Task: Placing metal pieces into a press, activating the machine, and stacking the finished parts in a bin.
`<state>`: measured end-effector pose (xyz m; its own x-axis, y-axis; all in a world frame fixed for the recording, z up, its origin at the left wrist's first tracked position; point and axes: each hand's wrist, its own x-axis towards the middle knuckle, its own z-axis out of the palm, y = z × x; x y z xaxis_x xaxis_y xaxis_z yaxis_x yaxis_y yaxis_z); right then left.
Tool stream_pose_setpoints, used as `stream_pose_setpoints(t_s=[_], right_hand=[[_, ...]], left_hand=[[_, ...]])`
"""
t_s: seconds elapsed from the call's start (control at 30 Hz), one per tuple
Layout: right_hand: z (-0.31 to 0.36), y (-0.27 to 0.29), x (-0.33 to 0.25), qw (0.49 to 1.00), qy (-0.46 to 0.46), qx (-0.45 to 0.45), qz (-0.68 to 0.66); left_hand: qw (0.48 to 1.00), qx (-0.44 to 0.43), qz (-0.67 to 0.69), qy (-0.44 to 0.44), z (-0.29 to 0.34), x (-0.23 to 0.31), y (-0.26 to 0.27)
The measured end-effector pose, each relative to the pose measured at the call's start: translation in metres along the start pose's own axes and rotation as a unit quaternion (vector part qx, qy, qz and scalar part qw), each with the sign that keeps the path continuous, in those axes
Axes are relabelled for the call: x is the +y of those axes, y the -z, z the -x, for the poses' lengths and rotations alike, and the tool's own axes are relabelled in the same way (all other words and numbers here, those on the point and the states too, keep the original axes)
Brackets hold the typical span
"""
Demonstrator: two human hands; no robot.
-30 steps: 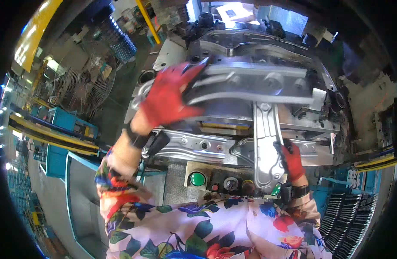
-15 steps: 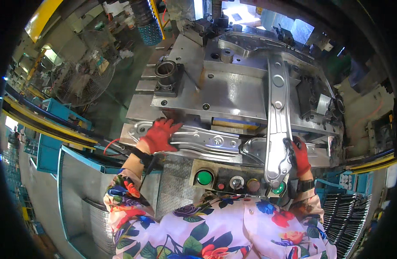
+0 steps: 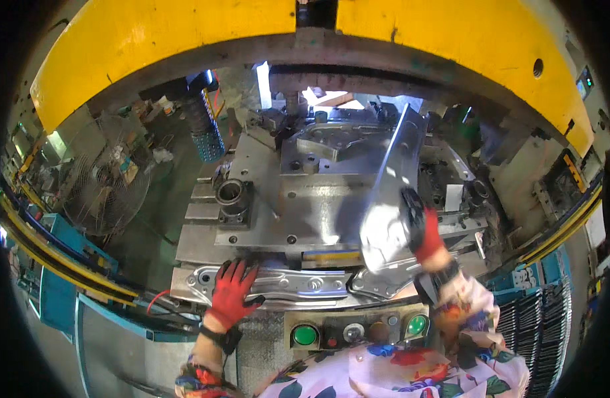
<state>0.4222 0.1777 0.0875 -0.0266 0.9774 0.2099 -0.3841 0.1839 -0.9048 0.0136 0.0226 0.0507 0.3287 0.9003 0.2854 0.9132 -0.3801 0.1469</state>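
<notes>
My right hand (image 3: 426, 232), in a red and black glove, grips the near end of a long stamped metal part (image 3: 384, 229). Tilted above the right side of the press die (image 3: 331, 199), the part is blurred and shines brightly. My left hand (image 3: 234, 293), in a red glove, lies with fingers spread on another stamped metal part (image 3: 295, 284) along the die's front edge. To the right of that one rests a further stamped part (image 3: 378, 284). A curved metal form (image 3: 328, 140) sits at the back of the die.
A yellow press beam (image 3: 205, 40) spans the top. The control panel (image 3: 368, 318) with green buttons sits close in front of me. A round guide bushing (image 3: 232, 194) stands at the die's left. Stacked metal parts (image 3: 534, 325) fill a rack at right; a fan (image 3: 106, 182) stands at left.
My right hand has lifted the long metal part and moved it away from me, tilting it. The left hand stays on the front part, fingers flatter. My view has risen, showing the yellow beam.
</notes>
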Motion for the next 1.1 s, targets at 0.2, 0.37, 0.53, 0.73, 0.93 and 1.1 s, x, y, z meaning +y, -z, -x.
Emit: stream_pose_setpoints(t_s=[0.2,0.37,0.53,0.73,0.93,1.1], right_hand=[[-0.124,-0.073,-0.001,0.555,0.273,0.031,0.785],[-0.198,-0.092,0.038,0.882,0.049,0.172,0.436],[-0.214,-0.071,0.032,0.664,0.262,-0.097,0.694],[-0.215,-0.061,0.014,0.922,-0.101,-0.096,0.361],[-0.207,-0.099,0.002,0.698,0.048,-0.078,0.711],[-0.226,-0.108,0.001,0.618,0.282,-0.121,0.724]], left_hand=[[0.984,0.159,0.032,0.077,0.05,0.018,0.004],[0.975,0.173,0.028,0.136,0.095,0.021,-0.005],[0.962,0.151,0.019,0.225,0.132,0.017,-0.026],[0.962,0.161,0.008,0.221,0.133,0.02,-0.04],[0.954,0.174,-0.038,0.242,0.14,0.013,-0.043],[0.934,0.216,0.021,0.284,0.142,0.017,-0.028]])
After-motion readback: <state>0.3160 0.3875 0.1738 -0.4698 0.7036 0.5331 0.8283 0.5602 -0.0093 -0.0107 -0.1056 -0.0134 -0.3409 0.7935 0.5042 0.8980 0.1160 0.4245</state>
